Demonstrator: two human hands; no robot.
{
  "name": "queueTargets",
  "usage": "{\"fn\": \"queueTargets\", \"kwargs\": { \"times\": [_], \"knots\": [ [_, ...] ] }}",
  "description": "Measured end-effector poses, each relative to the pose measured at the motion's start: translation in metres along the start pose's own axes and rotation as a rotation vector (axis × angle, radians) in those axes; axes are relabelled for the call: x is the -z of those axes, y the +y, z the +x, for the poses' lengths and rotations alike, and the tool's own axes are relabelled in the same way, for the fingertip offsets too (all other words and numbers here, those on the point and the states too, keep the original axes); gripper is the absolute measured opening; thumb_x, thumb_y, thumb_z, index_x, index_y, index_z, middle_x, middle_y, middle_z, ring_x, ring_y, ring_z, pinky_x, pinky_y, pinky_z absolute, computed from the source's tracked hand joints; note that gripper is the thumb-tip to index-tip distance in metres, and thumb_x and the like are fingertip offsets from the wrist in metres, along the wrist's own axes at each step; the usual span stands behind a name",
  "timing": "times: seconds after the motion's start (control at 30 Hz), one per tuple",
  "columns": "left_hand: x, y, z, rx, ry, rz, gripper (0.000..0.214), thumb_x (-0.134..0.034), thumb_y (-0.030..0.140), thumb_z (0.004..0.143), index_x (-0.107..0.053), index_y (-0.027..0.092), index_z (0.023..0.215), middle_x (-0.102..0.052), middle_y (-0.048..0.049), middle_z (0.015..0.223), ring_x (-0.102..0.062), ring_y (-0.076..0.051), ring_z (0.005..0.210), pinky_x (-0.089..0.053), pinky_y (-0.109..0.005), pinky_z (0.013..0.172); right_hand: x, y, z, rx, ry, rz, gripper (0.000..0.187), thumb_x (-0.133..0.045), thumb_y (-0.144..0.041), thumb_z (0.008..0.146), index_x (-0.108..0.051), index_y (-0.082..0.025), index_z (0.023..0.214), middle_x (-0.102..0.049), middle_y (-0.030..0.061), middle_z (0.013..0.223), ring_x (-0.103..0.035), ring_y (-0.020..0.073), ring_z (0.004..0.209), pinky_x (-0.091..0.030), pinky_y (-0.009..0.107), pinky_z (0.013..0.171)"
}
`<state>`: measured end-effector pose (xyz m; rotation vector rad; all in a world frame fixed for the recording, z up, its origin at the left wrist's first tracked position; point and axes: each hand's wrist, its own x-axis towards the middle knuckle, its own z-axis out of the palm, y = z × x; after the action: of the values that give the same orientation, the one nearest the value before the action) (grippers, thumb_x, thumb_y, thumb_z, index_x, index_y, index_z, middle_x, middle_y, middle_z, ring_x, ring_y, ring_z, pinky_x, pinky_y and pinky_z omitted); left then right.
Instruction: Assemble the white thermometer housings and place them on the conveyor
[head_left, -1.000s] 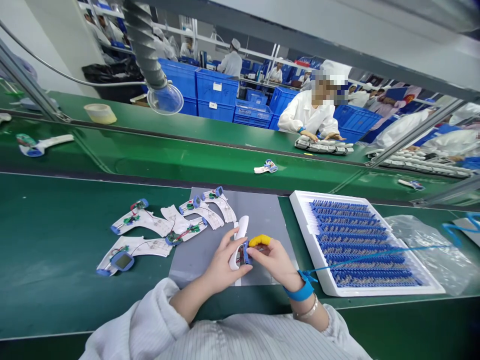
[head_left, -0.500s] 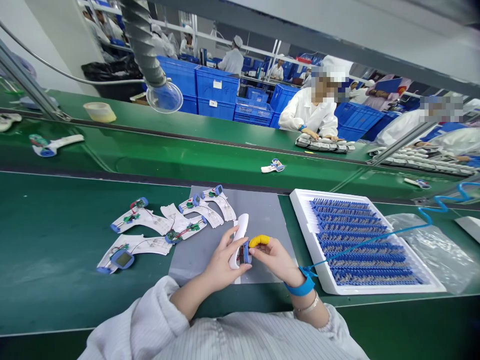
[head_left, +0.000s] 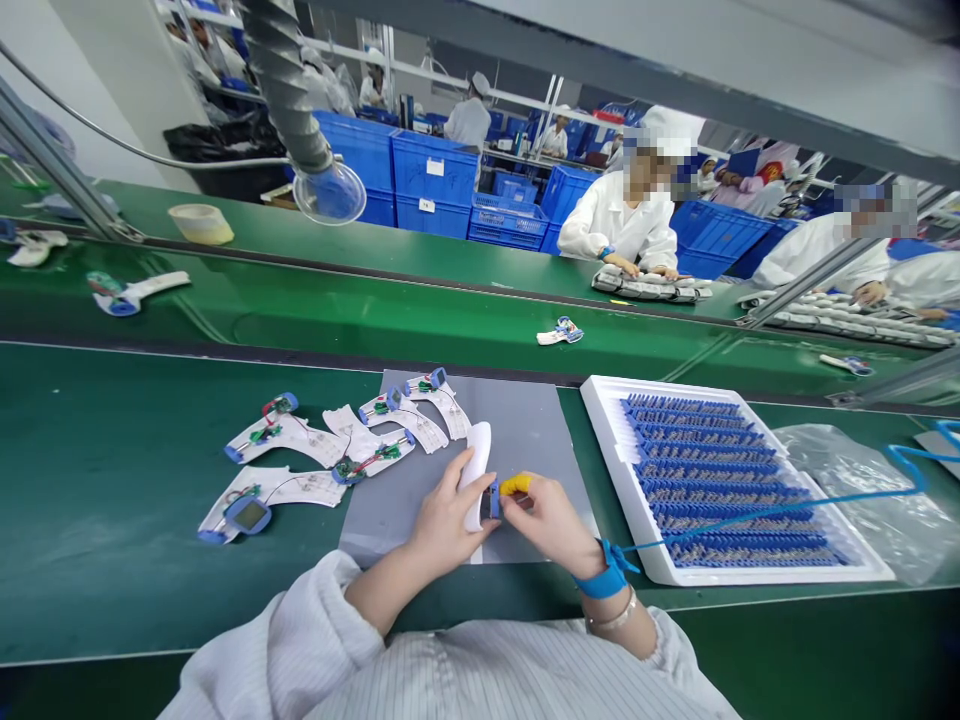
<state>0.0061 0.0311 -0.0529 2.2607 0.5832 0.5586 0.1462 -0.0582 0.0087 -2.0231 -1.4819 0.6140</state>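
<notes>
My left hand is closed around a white curved plastic housing, held tilted above a grey mat. A blue frame with a dark face sits at the housing's right side. My right hand, a yellow finger cot on one finger, is pinched at the blue frame's right edge; what lies between its fingertips is too hidden to name. On the left lie several white housing halves with blue ends, green circuit boards and thin wires; a small grey display shows on one.
A white foam tray with rows of blue-and-grey parts stands right, beside a clear plastic bag. A blue coiled cord runs from my right wristband over the tray. Beyond is a green conveyor carrying housings; a co-worker sits across.
Housings on the conveyor have shifted to the right. My hands stay together at the housing, with the right fingers turned slightly. The blue cord hangs differently.
</notes>
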Motion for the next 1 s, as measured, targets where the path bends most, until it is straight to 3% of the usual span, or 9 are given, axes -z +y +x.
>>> {"fn": "queueTargets", "kwargs": {
  "times": [0.37, 0.6, 0.83, 1.0],
  "knots": [
    [0.001, 0.000, 0.000, -0.014, -0.044, 0.021, 0.049, -0.060, 0.035, 0.072, -0.049, 0.026, 0.119, -0.024, -0.0120, 0.141, -0.046, -0.031, 0.113, -0.045, -0.046, 0.087, -0.004, 0.004, 0.000, -0.017, -0.006, -0.097, 0.012, -0.048, -0.016, 0.073, -0.050, -0.017, 0.060, -0.049, -0.0023, 0.061, -0.044, 0.0098, 0.054, -0.032, 0.022, 0.052],
    [0.003, 0.004, 0.002, 0.023, -0.011, -0.162, 0.050, -0.065, 0.031, 0.068, -0.051, 0.023, 0.115, -0.026, -0.0127, 0.139, -0.048, -0.029, 0.111, -0.044, -0.044, 0.089, -0.002, 0.008, 0.004, -0.041, 0.011, -0.050, 0.011, -0.047, -0.015, 0.069, -0.050, -0.017, 0.058, -0.048, -0.0030, 0.057, -0.041, 0.0096, 0.053, -0.031, 0.022, 0.051],
    [0.007, 0.005, 0.006, 0.085, -0.008, -0.462, 0.051, -0.066, 0.029, 0.067, -0.050, 0.021, 0.115, -0.030, -0.0131, 0.137, -0.036, -0.028, 0.124, -0.033, -0.045, 0.101, -0.002, 0.012, 0.006, -0.077, 0.030, 0.132, 0.011, -0.045, -0.014, 0.068, -0.052, -0.016, 0.060, -0.047, -0.0032, 0.056, -0.040, 0.0094, 0.052, -0.033, 0.022, 0.051],
    [0.008, 0.000, 0.008, 0.066, -0.037, -0.589, 0.052, -0.066, 0.034, 0.069, -0.050, 0.021, 0.116, -0.033, -0.0134, 0.136, -0.032, -0.029, 0.127, -0.027, -0.046, 0.104, -0.003, 0.014, 0.007, -0.100, -0.042, 0.468, 0.012, -0.047, -0.019, 0.072, -0.053, -0.016, 0.062, -0.054, -0.0017, 0.060, -0.048, 0.0112, 0.058, -0.039, 0.024, 0.057]
  ]
}}
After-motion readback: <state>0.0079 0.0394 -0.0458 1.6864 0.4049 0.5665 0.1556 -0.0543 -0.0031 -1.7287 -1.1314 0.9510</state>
